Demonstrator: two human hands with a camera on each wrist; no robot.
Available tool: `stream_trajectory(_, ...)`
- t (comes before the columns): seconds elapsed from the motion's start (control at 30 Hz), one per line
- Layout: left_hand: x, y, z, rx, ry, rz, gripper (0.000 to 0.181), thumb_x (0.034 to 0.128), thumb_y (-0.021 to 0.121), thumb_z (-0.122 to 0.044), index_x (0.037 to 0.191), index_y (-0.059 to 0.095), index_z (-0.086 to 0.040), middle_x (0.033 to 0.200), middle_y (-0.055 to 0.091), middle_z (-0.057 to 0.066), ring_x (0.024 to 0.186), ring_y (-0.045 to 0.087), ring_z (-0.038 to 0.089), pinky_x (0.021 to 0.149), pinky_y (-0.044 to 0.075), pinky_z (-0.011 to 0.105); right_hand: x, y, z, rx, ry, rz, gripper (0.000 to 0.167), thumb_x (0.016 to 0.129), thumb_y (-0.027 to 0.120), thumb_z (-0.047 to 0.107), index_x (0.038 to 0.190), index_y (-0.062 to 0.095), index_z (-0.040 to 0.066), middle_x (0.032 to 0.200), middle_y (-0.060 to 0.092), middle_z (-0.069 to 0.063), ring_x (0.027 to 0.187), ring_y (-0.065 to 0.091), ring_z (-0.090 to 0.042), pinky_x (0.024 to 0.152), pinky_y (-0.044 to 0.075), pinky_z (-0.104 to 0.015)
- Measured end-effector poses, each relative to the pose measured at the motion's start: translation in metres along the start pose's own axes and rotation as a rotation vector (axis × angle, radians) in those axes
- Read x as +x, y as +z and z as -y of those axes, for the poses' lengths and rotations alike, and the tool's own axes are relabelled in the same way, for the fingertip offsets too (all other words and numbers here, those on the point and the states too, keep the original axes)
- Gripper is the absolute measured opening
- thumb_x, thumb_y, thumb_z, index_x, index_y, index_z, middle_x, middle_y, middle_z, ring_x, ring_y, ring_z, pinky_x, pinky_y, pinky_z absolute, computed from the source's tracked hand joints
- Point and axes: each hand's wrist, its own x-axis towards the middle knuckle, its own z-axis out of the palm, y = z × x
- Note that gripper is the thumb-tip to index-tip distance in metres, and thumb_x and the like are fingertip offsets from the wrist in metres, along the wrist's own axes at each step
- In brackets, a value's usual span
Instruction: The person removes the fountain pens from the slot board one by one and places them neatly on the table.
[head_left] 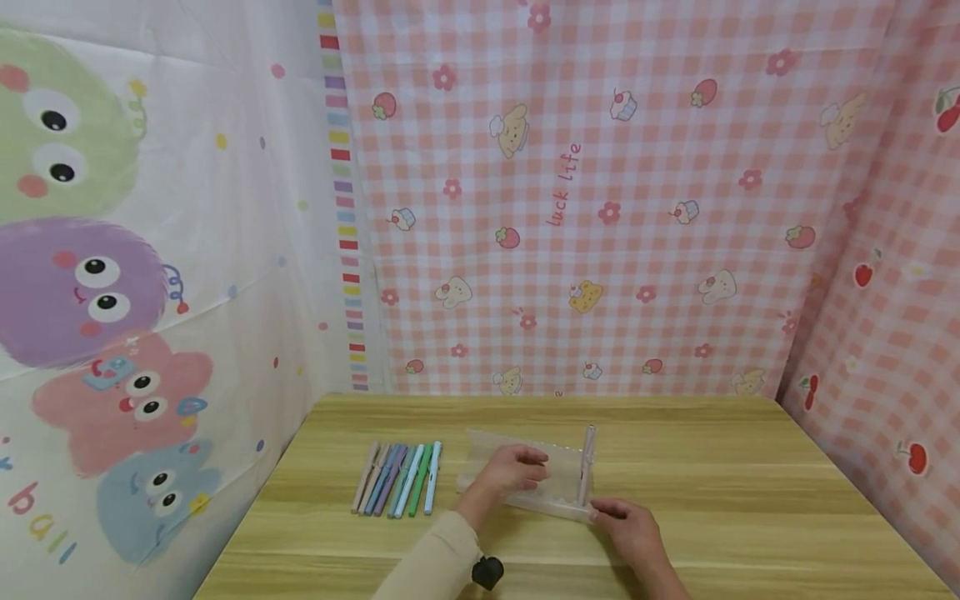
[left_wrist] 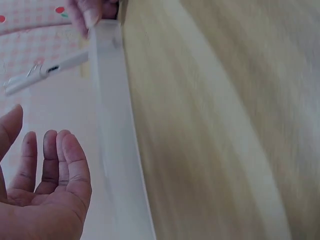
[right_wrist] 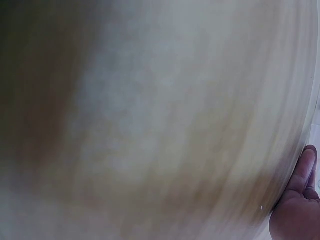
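A frosted translucent pen stand with a notched back edge lies in mid-table. One pale pinkish pen leans at its right end, its clip showing in the left wrist view. My left hand hovers over the stand, fingers loosely bent, palm holding nothing in the left wrist view. With thumb and fingers, my right hand pinches the stand's right front corner. Only part of the right hand shows in the right wrist view. Left of the stand, several capped pens lie side by side in a row.
The wood-grain table reaches back to a pink checked cloth. A white cartoon cloth hangs at the left and another checked cloth at the right. A black object sits at the left wrist.
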Motion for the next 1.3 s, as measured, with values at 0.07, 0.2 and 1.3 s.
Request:
stream_trajectory(0.07,0.0,0.007,0.001,-0.005,0.021,-0.011,0.027,0.0881,0.068,0.005,0.113,0.063,0.015,0.097,0.068,0.011,0.084,0.065,0.018,0.079,0.057,0.042,0.0,0.0,0.0,-0.003,-0.003,-0.001,0.018,0.089,0.073,0.011,0.102,0.076,-0.001,0.103,0.073,-0.014,0.097,0.061,-0.025,0.078,0.047,-0.033)
stream_trajectory(0.2,0.001,0.019,0.003,-0.013,0.037,-0.046,0.027,0.0865,0.069,0.006,0.112,0.064,0.014,0.097,0.069,0.012,0.083,0.064,0.017,0.077,0.058,0.04,-0.001,-0.001,0.002,0.004,0.004,0.005,0.019,0.089,0.073,0.011,0.103,0.075,-0.001,0.104,0.072,-0.014,0.095,0.06,-0.023,0.077,0.046,-0.032)
stream_trajectory(1.3,0.012,0.068,0.007,0.019,0.071,-0.158,0.016,0.0776,0.076,0.01,0.091,0.07,0.006,0.074,0.063,0.001,0.065,0.055,0.01,0.061,0.051,0.026,-0.002,-0.001,0.005,-0.006,0.002,0.006,0.019,0.09,0.072,0.01,0.103,0.075,-0.003,0.103,0.072,-0.015,0.104,0.062,-0.033,0.082,0.05,-0.039)
